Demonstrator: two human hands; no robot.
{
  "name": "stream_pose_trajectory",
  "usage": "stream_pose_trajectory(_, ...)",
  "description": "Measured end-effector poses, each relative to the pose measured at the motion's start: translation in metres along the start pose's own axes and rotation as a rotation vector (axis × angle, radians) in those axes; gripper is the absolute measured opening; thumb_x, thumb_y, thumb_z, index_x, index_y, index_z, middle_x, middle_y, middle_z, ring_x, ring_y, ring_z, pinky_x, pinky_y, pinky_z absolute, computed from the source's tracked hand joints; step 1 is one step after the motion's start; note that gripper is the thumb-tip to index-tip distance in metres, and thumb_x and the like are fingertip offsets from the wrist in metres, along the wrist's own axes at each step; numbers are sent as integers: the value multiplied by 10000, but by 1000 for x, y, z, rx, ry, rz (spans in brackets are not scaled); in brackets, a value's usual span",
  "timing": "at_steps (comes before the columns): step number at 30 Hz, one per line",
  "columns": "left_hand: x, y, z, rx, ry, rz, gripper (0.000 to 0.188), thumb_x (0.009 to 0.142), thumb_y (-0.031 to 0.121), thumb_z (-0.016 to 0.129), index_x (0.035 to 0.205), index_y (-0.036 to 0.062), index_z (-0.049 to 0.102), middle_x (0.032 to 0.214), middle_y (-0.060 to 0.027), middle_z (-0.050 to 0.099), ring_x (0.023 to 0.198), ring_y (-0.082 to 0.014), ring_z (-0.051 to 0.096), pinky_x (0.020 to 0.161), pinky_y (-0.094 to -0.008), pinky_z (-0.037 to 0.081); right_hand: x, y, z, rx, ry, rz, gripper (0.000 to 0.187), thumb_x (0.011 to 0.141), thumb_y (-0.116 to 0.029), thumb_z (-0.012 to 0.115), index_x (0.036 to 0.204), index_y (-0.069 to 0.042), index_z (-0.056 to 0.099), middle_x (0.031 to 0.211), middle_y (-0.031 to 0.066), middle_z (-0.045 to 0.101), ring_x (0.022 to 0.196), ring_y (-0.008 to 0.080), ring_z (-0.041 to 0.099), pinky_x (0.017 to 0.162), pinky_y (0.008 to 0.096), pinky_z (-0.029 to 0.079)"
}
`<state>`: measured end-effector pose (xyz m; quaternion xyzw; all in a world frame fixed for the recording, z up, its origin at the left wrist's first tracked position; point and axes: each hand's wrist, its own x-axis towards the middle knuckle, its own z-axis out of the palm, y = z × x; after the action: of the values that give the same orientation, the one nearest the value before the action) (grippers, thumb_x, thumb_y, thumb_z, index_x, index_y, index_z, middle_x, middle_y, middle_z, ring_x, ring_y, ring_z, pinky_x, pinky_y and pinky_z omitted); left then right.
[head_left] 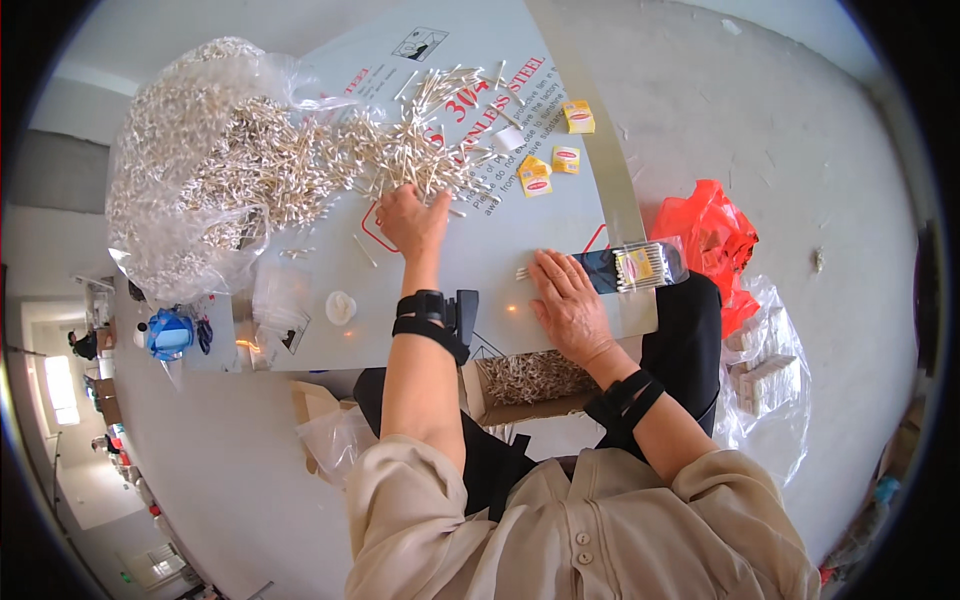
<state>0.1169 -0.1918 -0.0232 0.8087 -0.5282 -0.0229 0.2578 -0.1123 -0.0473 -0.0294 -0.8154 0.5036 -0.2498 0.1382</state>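
Note:
My left hand (pixel 414 226) reaches into the near edge of a loose pile of cotton swabs (pixel 405 150), its thumb apart from the fingers and the fingertips partly hidden among the sticks. Flat on the table's near right part lies my right hand (pixel 572 305), fingers stretched out over the end of a dark strip. A few swab tips (pixel 522 273) poke out beside its fingertips. Just right of that hand is a clear packet of swabs (pixel 640 266) with a yellow label inside. Several small yellow cards (pixel 536 178) lie farther back.
A big clear bag (pixel 175 170) spills swabs on the left of the metal-sheet table (pixel 480 325). Below its front edge stands a box of swabs (pixel 535 378). A red plastic bag (pixel 708 235) and a clear bag with white packs (pixel 770 380) are at right. A round white piece (pixel 341 307) lies near left.

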Motion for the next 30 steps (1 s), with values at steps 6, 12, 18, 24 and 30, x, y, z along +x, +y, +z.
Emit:
stream_pose_trajectory(6,-17,7,-6,-26,-163,-51,246,778,259,698,746,18,660,808,-168,685,798,-364,657,714,-479,511,3,-1,-5,54,-9,-2,502,827,-146,637,1293,1,519,1404,163,476,1350,322,408,1153,447,293)
stream_pose_trajectory(12,-40,-13,-28,-314,-517,26,114,831,103,658,849,-1,702,709,-82,673,613,-162,608,600,-301,485,4,2,-3,47,44,-8,476,815,-154,652,1255,-2,554,1387,152,500,1341,321,420,1148,446,305)
stream_pose_trajectory(18,-27,-33,-30,-461,-302,96,139,837,2,614,943,27,699,778,-135,679,731,-240,657,679,-332,502,3,2,0,46,37,-1,468,813,-142,658,1251,-7,564,1396,141,501,1342,310,426,1147,442,311)
stream_pose_trajectory(24,4,-25,-37,-302,-396,227,111,822,13,621,907,35,687,765,-138,674,698,-239,640,660,-342,491,2,3,-2,61,35,13,464,808,-136,662,1244,-10,567,1383,137,510,1332,313,434,1143,442,317)
stream_pose_trajectory(30,-1,-41,-34,-269,-400,107,52,802,42,647,840,14,669,715,-123,662,653,-213,626,634,-328,486,4,0,-4,82,38,13,465,794,-120,667,1234,-5,570,1369,143,518,1317,322,448,1133,450,330)
